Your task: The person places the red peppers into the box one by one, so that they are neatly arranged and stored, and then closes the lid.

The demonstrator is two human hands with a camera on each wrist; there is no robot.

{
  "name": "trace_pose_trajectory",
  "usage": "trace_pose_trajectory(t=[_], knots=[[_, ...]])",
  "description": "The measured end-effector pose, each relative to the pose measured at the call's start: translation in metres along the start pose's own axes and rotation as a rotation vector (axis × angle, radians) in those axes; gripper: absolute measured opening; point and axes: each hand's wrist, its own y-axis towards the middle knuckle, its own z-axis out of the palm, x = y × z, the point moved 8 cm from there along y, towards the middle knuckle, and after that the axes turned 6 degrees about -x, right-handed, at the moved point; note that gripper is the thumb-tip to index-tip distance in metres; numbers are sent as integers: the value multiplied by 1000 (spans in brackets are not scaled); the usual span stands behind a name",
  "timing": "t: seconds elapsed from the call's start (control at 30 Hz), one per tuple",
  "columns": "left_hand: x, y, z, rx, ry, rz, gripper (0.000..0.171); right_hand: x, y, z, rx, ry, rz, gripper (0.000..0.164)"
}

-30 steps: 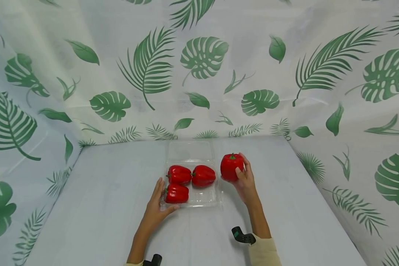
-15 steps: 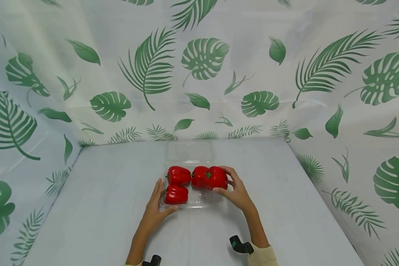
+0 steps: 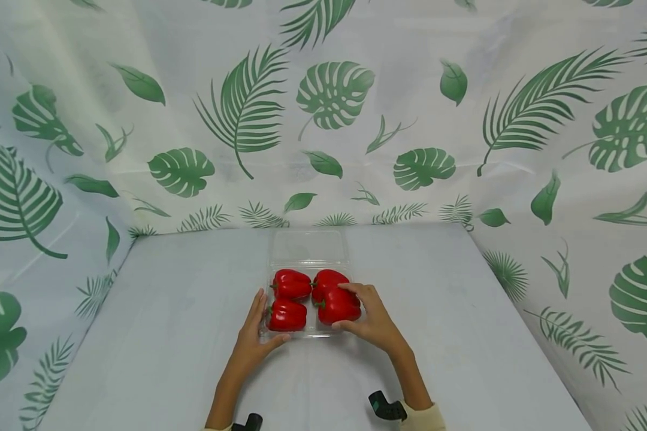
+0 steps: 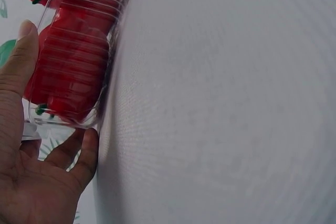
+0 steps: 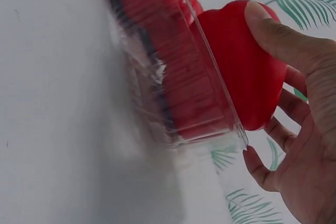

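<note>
A clear plastic clamshell container [image 3: 317, 333] lies on the table with its lid [image 3: 308, 246] folded back. Inside it are three red bell peppers: one at back left [image 3: 291, 284], one at front left [image 3: 287, 315], and one at back right [image 3: 326, 279], partly covered. My right hand [image 3: 374, 323] grips a fourth red bell pepper [image 3: 338, 307] over the front right part; in the right wrist view this pepper [image 5: 239, 66] is tilted and stands above the container's rim. My left hand [image 3: 250, 344] holds the container's front left corner, thumb [image 4: 23, 51] along the front side, fingers at the left side.
The white table [image 3: 167, 335] stretches out around the container. A leaf-printed curtain [image 3: 334, 137] rises behind it and on both sides. Each wrist wears a black camera mount, the right one [image 3: 386, 407] close over the table.
My right hand has carried the bell pepper from right of the container leftward, then down and toward me over its front right part, tipping its stem left. The left hand has stayed in place.
</note>
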Motion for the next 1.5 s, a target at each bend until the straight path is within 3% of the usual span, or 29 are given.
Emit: trace_pose_trajectory(t=[0.2,0.57,0.8,1.23,1.5], knots=[[-1,0,0,3,1,-3,105,0,-2,6,-24,-109,-39,75],[1,-2,3,11,4,1,104,-4,-9,15,-9,-148,-59,72],[-1,0,1,5,10,15,105,-2,-8,10,-70,-147,-116,53],[-2,0,2,16,4,1,105,0,-8,9,-72,-267,-161,45],[-2,1,1,4,3,9,104,0,-2,13,-34,-317,-106,46]])
